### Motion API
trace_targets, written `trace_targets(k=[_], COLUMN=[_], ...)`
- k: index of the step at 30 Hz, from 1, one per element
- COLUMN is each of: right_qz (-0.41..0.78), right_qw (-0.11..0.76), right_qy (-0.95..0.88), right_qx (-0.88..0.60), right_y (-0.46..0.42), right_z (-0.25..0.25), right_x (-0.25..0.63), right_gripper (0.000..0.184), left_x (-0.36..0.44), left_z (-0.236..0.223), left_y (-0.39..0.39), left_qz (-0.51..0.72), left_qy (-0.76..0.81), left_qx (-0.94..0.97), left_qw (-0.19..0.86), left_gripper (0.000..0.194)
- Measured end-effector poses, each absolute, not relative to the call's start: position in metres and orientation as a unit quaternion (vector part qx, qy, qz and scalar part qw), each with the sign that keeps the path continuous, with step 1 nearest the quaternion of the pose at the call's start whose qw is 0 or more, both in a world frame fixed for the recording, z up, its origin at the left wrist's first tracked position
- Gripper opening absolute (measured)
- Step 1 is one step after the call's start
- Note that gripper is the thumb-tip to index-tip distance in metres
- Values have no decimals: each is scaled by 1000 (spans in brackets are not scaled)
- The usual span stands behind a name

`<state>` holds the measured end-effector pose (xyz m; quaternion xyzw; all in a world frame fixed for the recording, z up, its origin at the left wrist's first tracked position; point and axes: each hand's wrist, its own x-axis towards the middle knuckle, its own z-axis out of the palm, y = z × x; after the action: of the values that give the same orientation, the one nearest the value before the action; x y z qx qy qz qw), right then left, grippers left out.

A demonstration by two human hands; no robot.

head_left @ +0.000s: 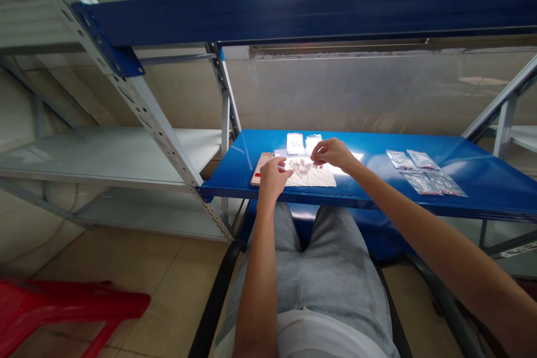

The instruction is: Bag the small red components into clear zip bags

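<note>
My left hand rests at the front edge of the blue shelf, fingers curled over the left side of a white sheet. My right hand hovers over the sheet's far side, fingertips pinched together over small pale parts scattered on it. What the pinch holds is too small to make out. A phone-like flat object lies just left of the left hand. Two clear bags lie behind the sheet.
Several clear bags with small red items lie on the shelf to the right. A grey metal rack stands on the left, a red plastic stool on the floor below it. I sit in a black-armed chair.
</note>
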<state>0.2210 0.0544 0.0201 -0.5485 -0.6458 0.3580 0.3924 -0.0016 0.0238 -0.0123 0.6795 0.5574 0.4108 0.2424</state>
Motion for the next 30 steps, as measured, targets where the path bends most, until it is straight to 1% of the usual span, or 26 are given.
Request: trace_targets(k=[2, 4, 7, 11, 16, 23, 30], right_qz=[261, 187, 108, 30, -6, -17, -9], right_qw=[317, 256, 198, 152, 125, 113, 103], right_qy=[-701, -739, -781, -817, -828, -830, -836], right_qx=[-582, -594, -582, -555, -546, -545, -539], right_y=[61, 65, 68, 71, 72, 71, 71], right_z=[31, 37, 39, 39, 40, 45, 47], right_x=[207, 195, 180, 172, 170, 168, 166], right_gripper=[10, 5, 8, 18, 22, 25, 23], left_x=[5, 15, 28, 36, 41, 48, 56], left_z=[-23, -35, -53, -64, -64, -58, -59], left_y=[26, 27, 30, 32, 30, 26, 27], left_qz=[379, 356, 358, 378, 382, 369, 358], left_qy=[570, 584, 590, 588, 600, 630, 650], left_qx=[697, 708, 710, 704, 693, 673, 664], left_qw=[214, 176, 142, 121, 116, 117, 97], left_gripper=[53, 63, 68, 71, 73, 74, 76])
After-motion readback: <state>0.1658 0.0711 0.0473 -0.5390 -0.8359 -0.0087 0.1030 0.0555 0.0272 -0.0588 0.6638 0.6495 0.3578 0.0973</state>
